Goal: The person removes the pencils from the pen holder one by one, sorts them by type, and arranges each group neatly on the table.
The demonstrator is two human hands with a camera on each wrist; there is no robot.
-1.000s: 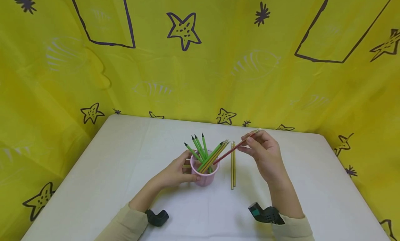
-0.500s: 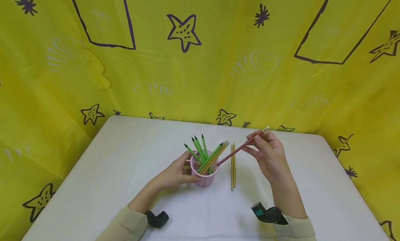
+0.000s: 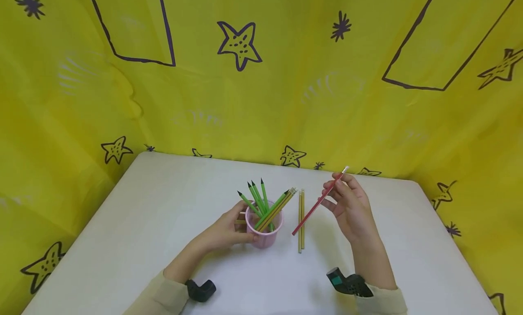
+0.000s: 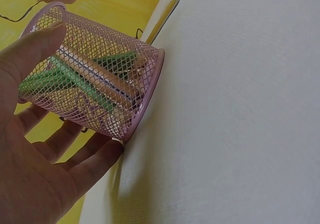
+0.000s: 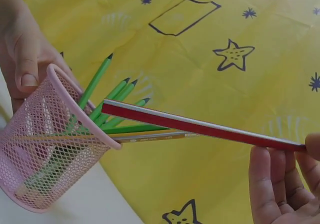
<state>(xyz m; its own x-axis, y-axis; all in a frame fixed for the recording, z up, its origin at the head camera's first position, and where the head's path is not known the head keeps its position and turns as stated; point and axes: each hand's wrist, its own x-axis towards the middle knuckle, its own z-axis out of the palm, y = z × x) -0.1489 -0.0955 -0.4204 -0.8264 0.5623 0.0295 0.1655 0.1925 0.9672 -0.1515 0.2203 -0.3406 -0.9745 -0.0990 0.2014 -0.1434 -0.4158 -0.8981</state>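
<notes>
My left hand grips a pink mesh pencil cup from its left side, thumb at the near rim and fingers curled behind. Several green pencils lean in the cup with black points up. Beside them are yellow pencils with eraser ends up. My right hand pinches a red pencil near its white eraser end. That pencil slants down to the left, its flat unsharpened end outside the cup, to the right of the rim. In the right wrist view the red pencil crosses in front of the green ones.
Two yellow pencils lie side by side on the white table, right of the cup. A yellow cloth with drawn stars hangs behind the table and along its sides. Black wrist cameras sit at both sleeves.
The red pencil's lower end has come out of the cup, over the rim to the right, and now tilts more steeply. My left hand keeps its grip on the cup.
</notes>
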